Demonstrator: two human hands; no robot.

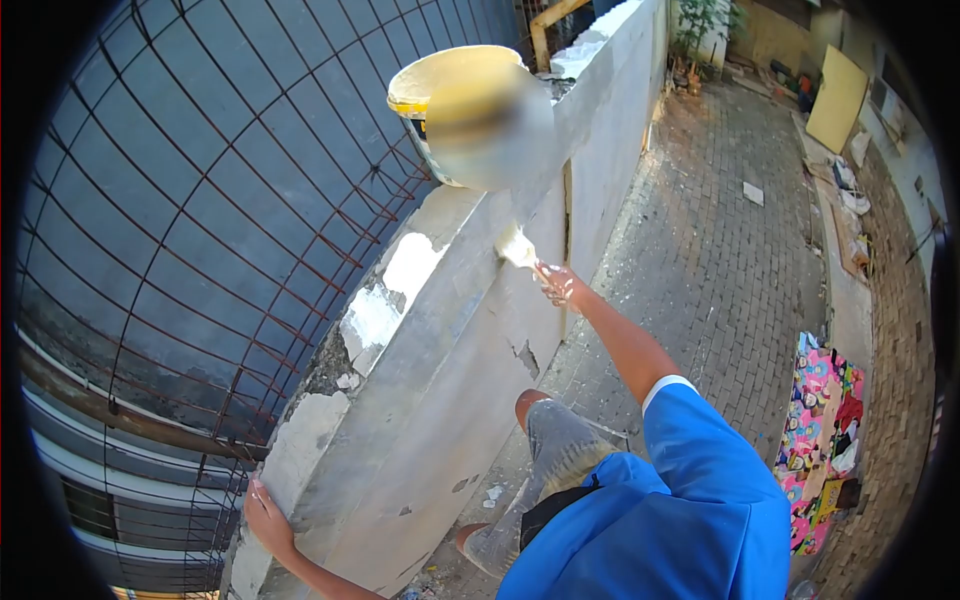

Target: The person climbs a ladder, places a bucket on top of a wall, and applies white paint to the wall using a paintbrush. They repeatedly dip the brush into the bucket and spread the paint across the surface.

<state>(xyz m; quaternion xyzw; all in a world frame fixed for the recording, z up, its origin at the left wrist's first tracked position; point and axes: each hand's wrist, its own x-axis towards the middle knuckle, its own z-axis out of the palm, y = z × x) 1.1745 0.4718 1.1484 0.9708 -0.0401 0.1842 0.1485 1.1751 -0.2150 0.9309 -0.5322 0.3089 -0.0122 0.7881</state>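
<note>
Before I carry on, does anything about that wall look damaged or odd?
Yes, the wall looks damaged: a chipped patch breaks its side face near the knee, and rough, dark material shows between pale areas on top, leaving that surface uneven.

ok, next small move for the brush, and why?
Probably stroke the brush along the wall: the right hand holds it with its pale bristles at the grey side face, while the left hand rests on the wall's top edge.
</note>
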